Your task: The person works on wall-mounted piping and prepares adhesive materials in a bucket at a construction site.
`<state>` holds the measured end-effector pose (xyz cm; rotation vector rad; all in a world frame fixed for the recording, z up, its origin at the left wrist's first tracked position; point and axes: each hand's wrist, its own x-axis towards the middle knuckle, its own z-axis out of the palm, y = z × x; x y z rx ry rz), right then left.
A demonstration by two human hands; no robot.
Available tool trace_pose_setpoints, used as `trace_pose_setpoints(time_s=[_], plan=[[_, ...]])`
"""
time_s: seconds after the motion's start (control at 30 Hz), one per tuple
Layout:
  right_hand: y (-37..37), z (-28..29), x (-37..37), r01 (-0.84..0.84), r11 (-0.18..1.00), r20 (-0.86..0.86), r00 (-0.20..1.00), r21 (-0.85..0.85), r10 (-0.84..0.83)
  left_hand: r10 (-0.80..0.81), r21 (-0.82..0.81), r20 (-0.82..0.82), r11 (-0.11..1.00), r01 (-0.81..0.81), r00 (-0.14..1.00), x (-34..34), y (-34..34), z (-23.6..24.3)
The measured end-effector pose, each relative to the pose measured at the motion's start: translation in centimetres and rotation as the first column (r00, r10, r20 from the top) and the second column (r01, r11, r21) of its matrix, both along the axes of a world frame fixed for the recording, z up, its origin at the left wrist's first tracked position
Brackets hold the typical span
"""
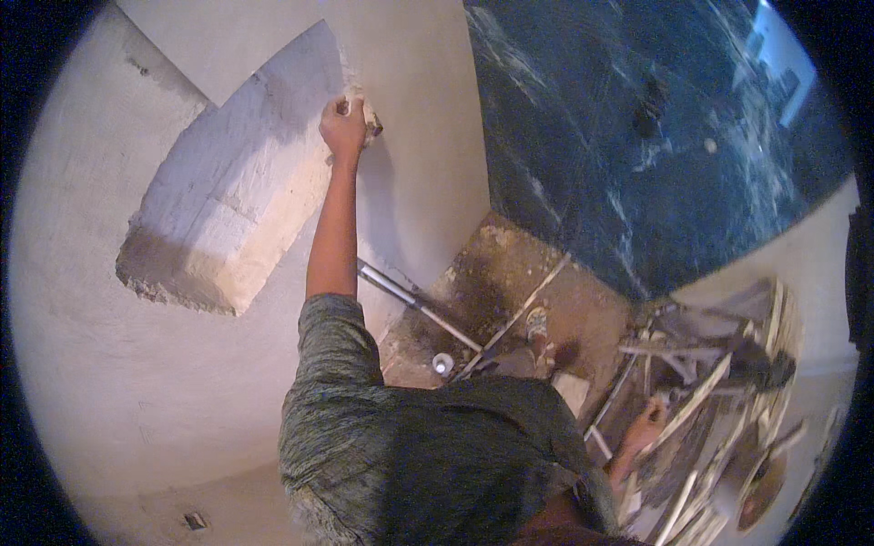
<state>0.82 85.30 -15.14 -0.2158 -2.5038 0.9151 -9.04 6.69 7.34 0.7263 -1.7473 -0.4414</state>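
Note:
My left arm reaches up to a pale plastered wall (218,364). There my left hand (343,132) is closed at the edge of a long recess (246,173) with rough plaster sides. Against that edge it grips a small pale piece with a dark end (371,126), mostly hidden by the fingers, so its kind is unclear. My right hand (648,423) hangs low at my right side, fingers curled, near a heap of wooden strips (719,428). What it holds, if anything, is too small and dim to make out.
A dark blue-green veined panel (619,146) fills the upper right. Below me lies a stained brown floor (492,264) with a metal frame of pale bars (446,323) and a small white cup-like container (442,364). My shoe (537,323) shows beside the bars.

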Motion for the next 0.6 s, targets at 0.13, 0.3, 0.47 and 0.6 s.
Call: trace_pose_setpoints(time_s=[0.13, 0.3, 0.47, 0.6], plan=[[-6.8, -1.4, -10.6, -0.305, 0.922, 0.009, 0.949, -0.239, 0.316, 0.117, -0.070, -0.102, 0.990, -0.125, 0.988, -3.6, -2.9, 1.6], [-11.3, 1.9, -22.0, -0.467, 0.797, 0.141, 0.823, -0.382, 0.550, 0.207, -0.036, -0.107, 0.977, -0.212, 0.972, -5.4, -4.0, 0.6], [-13.0, 3.3, -30.6, -0.560, 0.746, 0.125, 0.764, -0.360, 0.633, 0.241, -0.007, -0.155, 0.969, -0.245, 0.958, -5.3, -3.5, 0.6], [-12.3, -0.4, -36.4, -0.579, 0.708, 0.144, 0.724, -0.405, 0.675, 0.329, 0.056, -0.146, 0.944, -0.324, 0.933, -6.3, -1.2, 1.3]])
